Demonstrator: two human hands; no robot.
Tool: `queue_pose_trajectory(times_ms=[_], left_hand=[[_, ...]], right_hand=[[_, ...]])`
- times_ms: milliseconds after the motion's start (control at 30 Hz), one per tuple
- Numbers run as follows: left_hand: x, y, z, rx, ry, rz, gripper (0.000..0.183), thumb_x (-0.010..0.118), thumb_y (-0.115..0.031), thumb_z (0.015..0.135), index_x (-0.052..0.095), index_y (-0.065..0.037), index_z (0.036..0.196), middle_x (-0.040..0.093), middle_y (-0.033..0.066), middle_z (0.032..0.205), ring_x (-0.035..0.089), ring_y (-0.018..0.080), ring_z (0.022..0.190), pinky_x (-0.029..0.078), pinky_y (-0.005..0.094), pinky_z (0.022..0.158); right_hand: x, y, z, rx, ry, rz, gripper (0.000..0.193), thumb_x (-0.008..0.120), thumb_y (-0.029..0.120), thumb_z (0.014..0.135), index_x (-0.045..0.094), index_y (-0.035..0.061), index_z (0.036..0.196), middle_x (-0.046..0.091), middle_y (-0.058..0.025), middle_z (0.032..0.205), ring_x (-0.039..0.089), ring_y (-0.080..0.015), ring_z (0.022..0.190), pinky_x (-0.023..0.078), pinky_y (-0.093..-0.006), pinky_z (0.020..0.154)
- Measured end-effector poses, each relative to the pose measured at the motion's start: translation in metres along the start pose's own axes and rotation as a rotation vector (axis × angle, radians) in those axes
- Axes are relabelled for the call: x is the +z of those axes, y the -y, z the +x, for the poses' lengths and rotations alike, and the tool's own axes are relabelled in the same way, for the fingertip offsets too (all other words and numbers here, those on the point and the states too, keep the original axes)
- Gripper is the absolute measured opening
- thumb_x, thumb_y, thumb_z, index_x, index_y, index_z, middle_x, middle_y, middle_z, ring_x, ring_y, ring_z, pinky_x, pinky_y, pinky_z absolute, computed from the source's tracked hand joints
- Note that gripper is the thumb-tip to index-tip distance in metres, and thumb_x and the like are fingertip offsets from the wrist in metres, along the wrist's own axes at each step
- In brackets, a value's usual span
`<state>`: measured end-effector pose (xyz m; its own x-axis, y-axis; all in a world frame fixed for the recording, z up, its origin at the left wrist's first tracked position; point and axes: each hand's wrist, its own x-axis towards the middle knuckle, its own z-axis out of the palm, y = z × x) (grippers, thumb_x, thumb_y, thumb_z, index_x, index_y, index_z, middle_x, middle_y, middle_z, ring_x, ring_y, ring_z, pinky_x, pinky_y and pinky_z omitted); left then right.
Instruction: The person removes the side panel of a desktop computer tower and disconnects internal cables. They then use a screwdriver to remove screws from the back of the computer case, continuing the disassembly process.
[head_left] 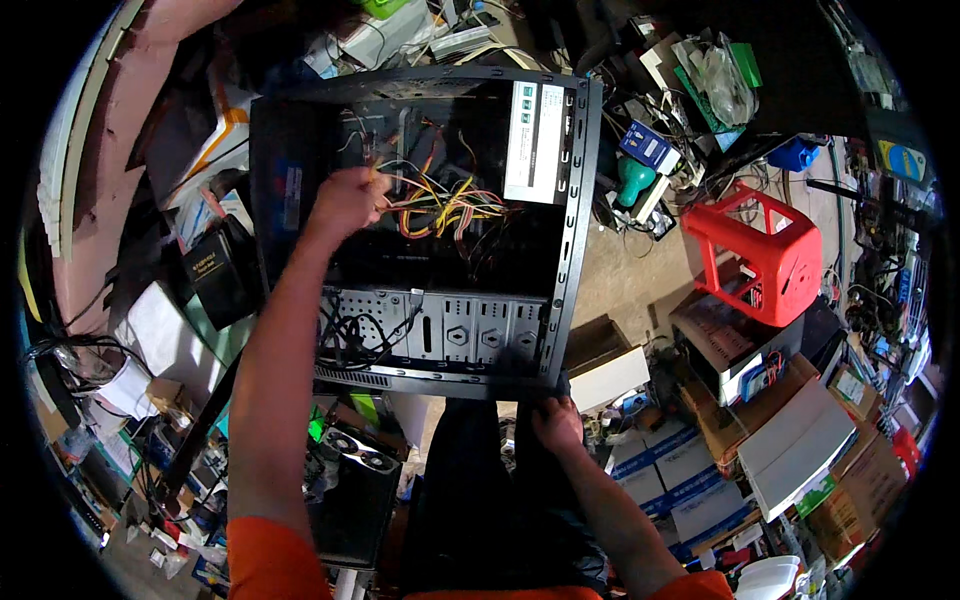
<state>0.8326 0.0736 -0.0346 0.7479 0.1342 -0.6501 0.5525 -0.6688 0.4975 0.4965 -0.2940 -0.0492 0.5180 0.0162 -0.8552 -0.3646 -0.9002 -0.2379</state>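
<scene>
An open black computer case [575,230] lies before me with its inside showing. My left hand [350,203] reaches into it, fingers closed on a bundle of power cables [437,207] in yellow, red, black and white. The bundle's far ends fade into the dark interior. My right hand [558,425] is at the near right corner of the case, its fingers curled against the edge and partly hidden. A white label sheet [535,140] is stuck inside the far right of the case. Along the near side runs a grey metal drive cage [465,330] with black cables [352,335] over it.
A red plastic stool [790,260] lies tipped over at the right, above a printer-like box [740,345]. Blue-and-white boxes [665,475] lie at the near right. A graphics card [360,450] rests below the case, at the left. Papers, cables and cartons crowd both sides.
</scene>
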Motion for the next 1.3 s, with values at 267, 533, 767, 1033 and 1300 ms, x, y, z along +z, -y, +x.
queue_pose_trajectory(times_ms=[267,533,767,1033,1300], left_hand=[[-0.028,-0.028,-0.041,-0.032,0.019,-0.658,0.032,0.059,-0.029,0.09,0.06,-0.003,0.109,0.065,0.0055,0.093,0.064,0.0138,0.084,0.051,0.0239,0.075],[-0.02,-0.019,-0.062,-0.042,0.016,-0.852,0.028,0.057,-0.022,0.091,0.061,0.0,0.107,0.065,0.009,0.099,0.064,0.0158,0.089,0.052,0.0256,0.079],[-0.023,0.001,-0.081,-0.071,0.144,-0.748,0.033,0.055,-0.026,0.093,0.058,0.001,0.111,0.064,0.0091,0.101,0.062,0.0176,0.094,0.049,0.0297,0.086],[-0.019,-0.006,-0.09,-0.038,0.163,-0.789,0.041,0.05,-0.034,0.094,0.053,-0.006,0.125,0.062,0.0077,0.104,0.06,0.0158,0.098,0.047,0.0297,0.087],[-0.025,-0.004,-0.088,-0.029,0.082,-0.779,0.04,0.049,-0.032,0.095,0.052,-0.006,0.125,0.062,0.0087,0.106,0.06,0.0172,0.099,0.047,0.0295,0.086]], right_hand=[[-0.108,0.065,-0.014,-0.261,-0.467,0.772,0.011,0.056,0.001,0.086,0.059,-0.0019,0.096,0.061,-0.0123,0.089,0.058,-0.0199,0.08,0.047,-0.0308,0.074],[-0.216,0.245,0.082,-0.578,-0.369,0.149,0.055,0.069,0.024,0.077,0.048,-0.0057,0.119,0.047,-0.029,0.121,0.049,-0.0388,0.112,0.042,-0.0404,0.095],[-0.195,0.279,0.126,-0.244,-0.249,-0.199,0.086,0.075,0.041,0.069,0.035,0.0007,0.134,0.041,-0.0266,0.129,0.038,-0.041,0.123,0.036,-0.0427,0.1],[-0.18,0.272,0.135,-0.706,-0.528,-0.222,0.064,0.076,0.031,0.068,0.05,0.0068,0.121,0.049,-0.0171,0.122,0.046,-0.0347,0.114,0.038,-0.0436,0.098],[-0.198,0.287,0.16,-0.467,-0.039,1.057,0.019,0.064,-0.002,0.076,0.055,-0.0014,0.092,0.062,-0.0078,0.081,0.058,-0.0142,0.073,0.047,-0.0263,0.069]])
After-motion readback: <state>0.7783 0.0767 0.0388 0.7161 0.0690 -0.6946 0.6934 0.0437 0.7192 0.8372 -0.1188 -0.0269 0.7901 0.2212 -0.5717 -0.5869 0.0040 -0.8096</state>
